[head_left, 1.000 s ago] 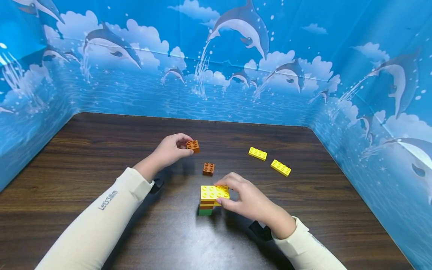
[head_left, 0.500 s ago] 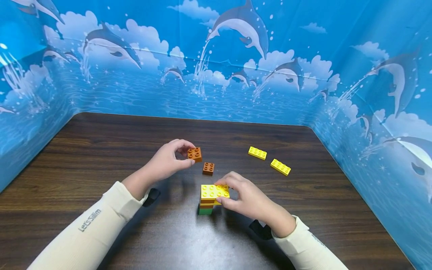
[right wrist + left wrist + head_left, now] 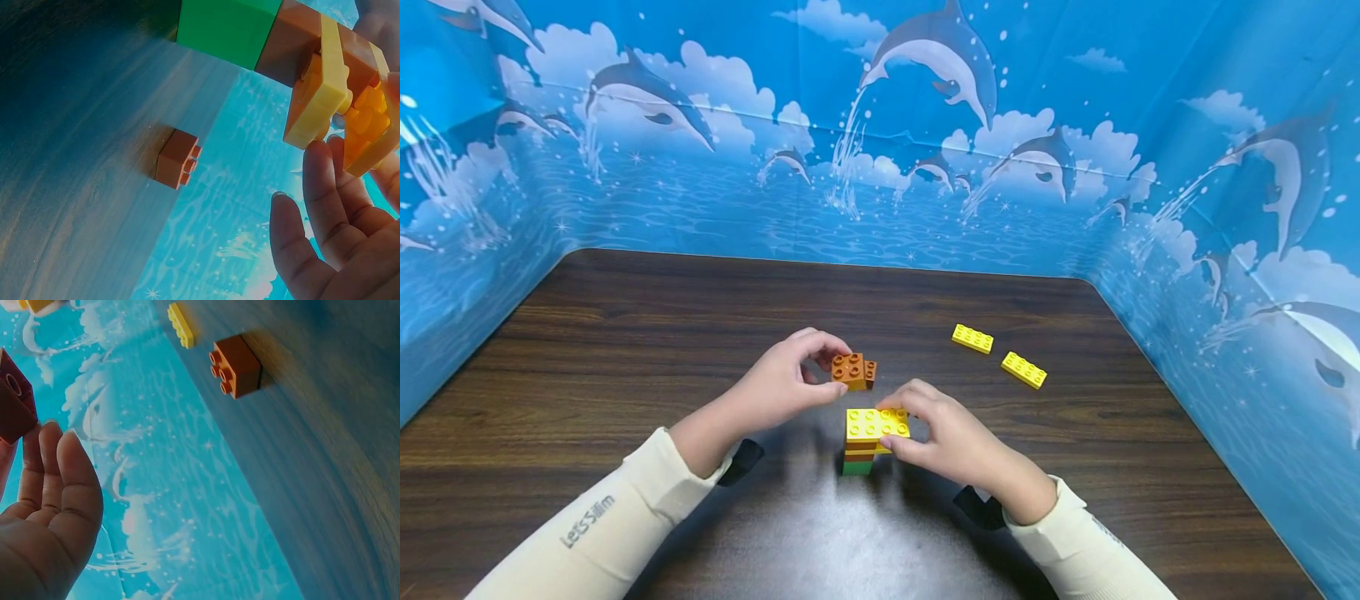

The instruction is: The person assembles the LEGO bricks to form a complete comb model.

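My left hand point(image 3: 775, 387) pinches an orange-brown toy brick point(image 3: 847, 371) between thumb and fingers, above the table. Just behind it, partly hidden, a second brown brick point(image 3: 870, 374) sits on the table; its studs show in the left wrist view, where that loose brick point(image 3: 240, 367) stands apart from the hand. A small tower has a green brick point(image 3: 857, 467) at its base, with brown bricks point(image 3: 290, 40) and yellow plates point(image 3: 319, 84) alternating above. My right hand point(image 3: 955, 437) holds the overhanging right end of the top yellow plate point(image 3: 863, 423), thumb in front, fingers behind.
Two loose yellow plates point(image 3: 973, 338) point(image 3: 1023, 370) lie to the right, beyond the right hand. The dark wooden table point(image 3: 647, 333) ends at a blue dolphin-print curtain point(image 3: 737, 200) at the back and sides.
My left hand has come nearer and slightly right with its brick, which now partly covers the loose brown brick. The right hand and the tower stay in place.
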The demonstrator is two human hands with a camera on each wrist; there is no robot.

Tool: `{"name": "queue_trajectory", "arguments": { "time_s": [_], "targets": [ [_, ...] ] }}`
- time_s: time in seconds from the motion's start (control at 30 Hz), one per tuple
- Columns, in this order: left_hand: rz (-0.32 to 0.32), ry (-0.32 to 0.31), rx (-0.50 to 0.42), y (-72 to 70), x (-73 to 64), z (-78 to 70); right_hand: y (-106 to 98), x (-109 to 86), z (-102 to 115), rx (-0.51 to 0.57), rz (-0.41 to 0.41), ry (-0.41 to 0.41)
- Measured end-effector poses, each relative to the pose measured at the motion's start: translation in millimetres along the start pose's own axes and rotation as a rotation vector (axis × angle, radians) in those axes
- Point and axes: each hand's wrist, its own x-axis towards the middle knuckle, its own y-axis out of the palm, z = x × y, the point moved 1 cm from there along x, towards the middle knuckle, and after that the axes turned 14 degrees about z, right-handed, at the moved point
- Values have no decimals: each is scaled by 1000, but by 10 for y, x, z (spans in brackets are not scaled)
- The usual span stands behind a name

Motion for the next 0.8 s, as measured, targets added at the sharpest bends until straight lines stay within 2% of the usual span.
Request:
{"name": "queue_trajectory", "arguments": {
  "time_s": [0.5,0.8],
  "targets": [
    [71,3,35,205,-103,-97,5,2,-13,-15,-11,-19],
    [74,-18,50,272,-127,-107,1,0,-3,-21,-8,-21]
  ]
}}
